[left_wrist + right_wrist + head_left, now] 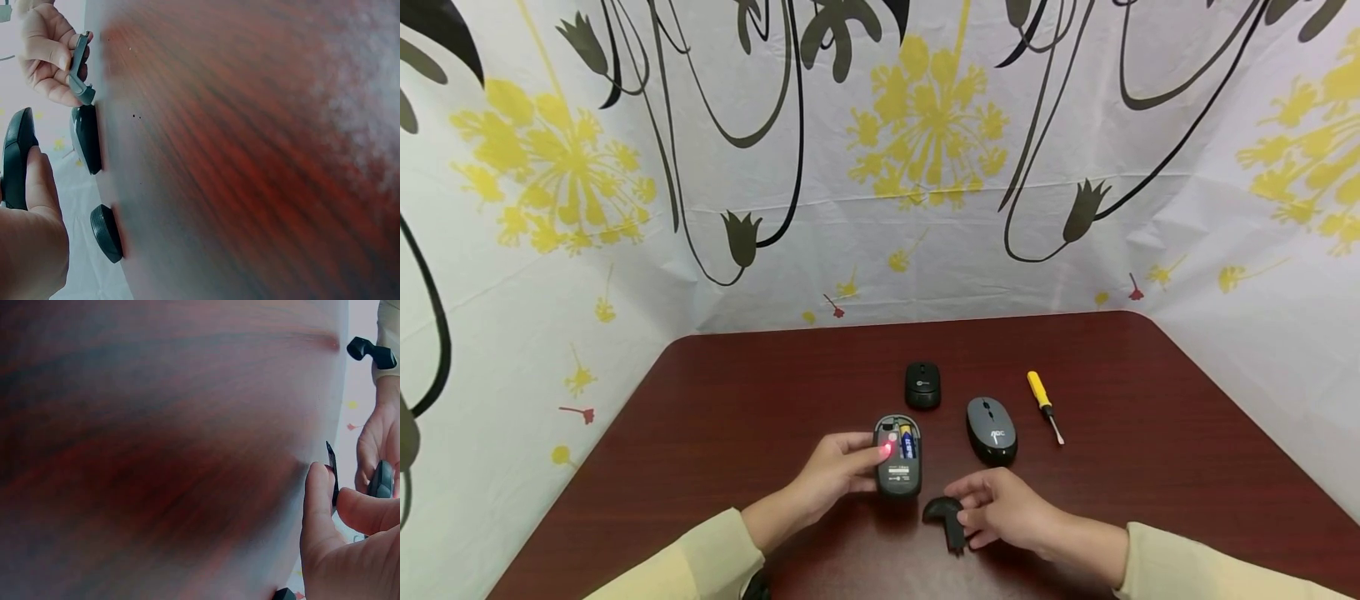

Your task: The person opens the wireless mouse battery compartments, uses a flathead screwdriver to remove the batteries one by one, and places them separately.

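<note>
My left hand grips a dark computer mouse, turned so its underside faces up. Its battery bay lies uncovered, with a blue and yellow battery inside, and a red light glows at my thumb tip. To the right, my right hand pinches a black T-shaped battery cover between thumb and fingers. In the left wrist view that cover is seen edge-on in the right hand. The right wrist view has the cover as a thin dark edge between thumb and finger.
Beyond the hands, a small black mouse and a grey-topped mouse sit on the dark red table. A screwdriver with a yellow handle lies at the right. A patterned white cloth hangs behind the table.
</note>
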Demonstrator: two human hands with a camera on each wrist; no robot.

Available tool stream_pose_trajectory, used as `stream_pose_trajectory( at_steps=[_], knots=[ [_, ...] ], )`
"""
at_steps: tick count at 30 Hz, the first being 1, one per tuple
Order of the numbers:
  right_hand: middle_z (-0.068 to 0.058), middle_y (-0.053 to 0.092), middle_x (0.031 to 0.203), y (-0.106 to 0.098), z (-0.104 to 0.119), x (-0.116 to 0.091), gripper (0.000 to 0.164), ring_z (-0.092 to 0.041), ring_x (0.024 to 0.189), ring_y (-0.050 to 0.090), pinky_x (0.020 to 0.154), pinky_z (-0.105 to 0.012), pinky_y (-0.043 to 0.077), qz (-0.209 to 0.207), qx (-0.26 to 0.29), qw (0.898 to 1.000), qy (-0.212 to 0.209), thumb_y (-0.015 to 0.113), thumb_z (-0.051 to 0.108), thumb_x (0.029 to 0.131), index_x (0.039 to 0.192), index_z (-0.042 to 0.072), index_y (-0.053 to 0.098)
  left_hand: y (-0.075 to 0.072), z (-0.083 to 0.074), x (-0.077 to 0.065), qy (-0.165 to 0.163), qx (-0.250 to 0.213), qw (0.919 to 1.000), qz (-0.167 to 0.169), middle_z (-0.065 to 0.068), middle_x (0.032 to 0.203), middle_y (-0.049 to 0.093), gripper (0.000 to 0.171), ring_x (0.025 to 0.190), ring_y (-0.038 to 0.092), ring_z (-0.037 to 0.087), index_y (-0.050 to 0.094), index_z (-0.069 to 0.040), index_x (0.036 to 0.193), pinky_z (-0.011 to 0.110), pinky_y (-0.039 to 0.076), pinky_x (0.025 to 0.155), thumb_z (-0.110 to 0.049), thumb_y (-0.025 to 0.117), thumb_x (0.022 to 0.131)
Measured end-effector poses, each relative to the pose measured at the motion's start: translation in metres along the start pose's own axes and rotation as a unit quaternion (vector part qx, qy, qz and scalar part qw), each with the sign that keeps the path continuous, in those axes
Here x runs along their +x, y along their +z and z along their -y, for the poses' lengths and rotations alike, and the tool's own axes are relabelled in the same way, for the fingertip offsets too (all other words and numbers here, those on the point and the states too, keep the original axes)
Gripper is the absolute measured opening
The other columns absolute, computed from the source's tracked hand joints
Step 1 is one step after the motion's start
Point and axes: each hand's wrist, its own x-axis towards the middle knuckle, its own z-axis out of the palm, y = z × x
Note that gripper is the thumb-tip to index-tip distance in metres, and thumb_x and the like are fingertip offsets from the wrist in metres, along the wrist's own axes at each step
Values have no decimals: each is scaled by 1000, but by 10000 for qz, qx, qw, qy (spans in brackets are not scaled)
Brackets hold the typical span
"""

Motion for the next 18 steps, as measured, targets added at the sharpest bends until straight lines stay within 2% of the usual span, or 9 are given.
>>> stream_pose_trajectory(
  at_steps=[7, 18],
  knots=[
    [-12, 62, 89, 2, -1, 1, 32, -22, 76, 64, 65, -39, 59, -45, -178, 9998, 41, 61, -7, 90, 121, -13, 57, 0, 0, 1, 14, 40, 10000, -17, 24, 112, 65, 45, 93, 68, 25, 55, 15, 125, 40, 57, 79, -13, 67, 92],
    [-9, 63, 80, 3, -3, 4, 30, -24, 69, 65, 55, -37, 57, -220, -750, 9967, -208, 65, -5, 87, 116, -11, 61, 0, 0, 1, -78, 69, 9999, -57, 24, 113, 65, 46, 93, 68, 25, 54, 15, 127, 40, 57, 79, -14, 67, 93]
  ],
)
